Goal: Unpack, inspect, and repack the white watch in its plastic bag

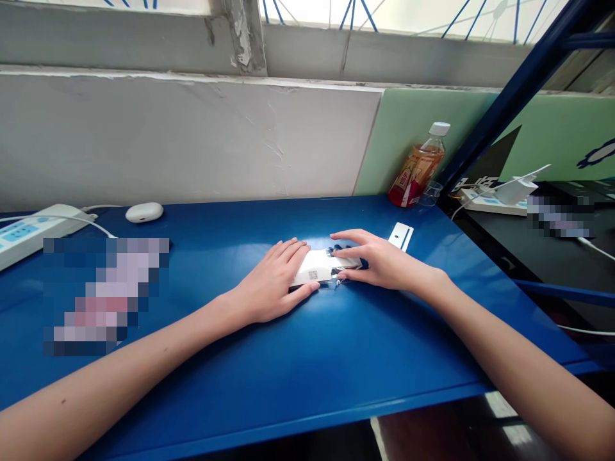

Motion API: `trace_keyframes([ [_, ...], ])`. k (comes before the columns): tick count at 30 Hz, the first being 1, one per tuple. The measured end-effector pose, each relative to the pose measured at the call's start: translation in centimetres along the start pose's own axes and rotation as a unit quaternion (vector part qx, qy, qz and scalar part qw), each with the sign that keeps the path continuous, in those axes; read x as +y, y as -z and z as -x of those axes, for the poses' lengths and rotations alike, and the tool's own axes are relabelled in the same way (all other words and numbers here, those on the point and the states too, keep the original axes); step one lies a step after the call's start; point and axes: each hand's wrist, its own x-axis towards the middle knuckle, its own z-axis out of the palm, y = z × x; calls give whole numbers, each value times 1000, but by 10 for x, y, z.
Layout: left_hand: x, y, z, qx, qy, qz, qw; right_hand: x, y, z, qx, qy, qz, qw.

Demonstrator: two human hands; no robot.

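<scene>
A small white box with a printed code on its near side lies on the blue table. My left hand grips the box's left end, fingers on top and thumb along the near side. My right hand is at the box's right end, fingers pressed on a flap or small part there and thumb underneath. What the right fingers pinch is too small to name.
A flat white card lies just right of my right hand. A bottle of reddish drink stands at the back right. A white earbud case and a power strip sit at the back left; another power strip is far right.
</scene>
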Motion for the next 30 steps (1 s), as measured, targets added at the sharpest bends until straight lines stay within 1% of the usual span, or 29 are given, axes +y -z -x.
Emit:
trace_keyframes([
  [7,2,2,-1,-4,5,-7,1000,1,7,-1,-3,19,17,1000],
  [12,2,3,-2,-2,5,-7,1000,8,16,0,3,-5,31,1000],
  [16,2,3,-1,-17,7,-17,1000,12,23,3,8,-35,31,999],
  [21,2,2,0,-28,8,-19,999,18,27,6,45,-37,26,998],
  [30,4,5,-1,-58,7,-33,998,22,36,9,102,-29,62,992],
])
